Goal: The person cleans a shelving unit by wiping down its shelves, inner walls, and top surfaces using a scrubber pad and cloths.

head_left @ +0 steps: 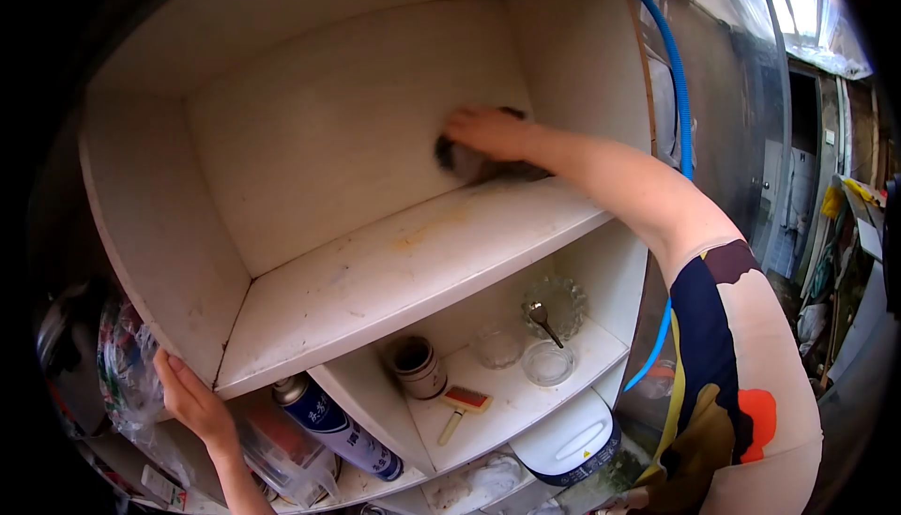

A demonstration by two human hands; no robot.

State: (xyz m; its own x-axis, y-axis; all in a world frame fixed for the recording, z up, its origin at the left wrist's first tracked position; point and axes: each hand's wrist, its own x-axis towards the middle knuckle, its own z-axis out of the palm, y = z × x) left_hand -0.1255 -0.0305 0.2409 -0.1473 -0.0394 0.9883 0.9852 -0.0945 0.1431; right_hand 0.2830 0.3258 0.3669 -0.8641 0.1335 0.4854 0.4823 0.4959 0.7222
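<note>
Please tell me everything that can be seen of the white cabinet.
The white cabinet looks like coated board and leans in this view. Its wide upper compartment is open in front, its floor stained yellowish and specked dark; smaller compartments below hold items. The left hand touches its left side's front edge; the right hand is inside, over a blurred dark thing.

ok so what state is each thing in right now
right hand: holding a blurred dark item
left hand: gripping the cabinet edge
upper shelf: stained
spray can: upright
brown jar: upright, uncovered
brush: lying down
glass dish: flat on its shelf
blue hose: curved
</note>
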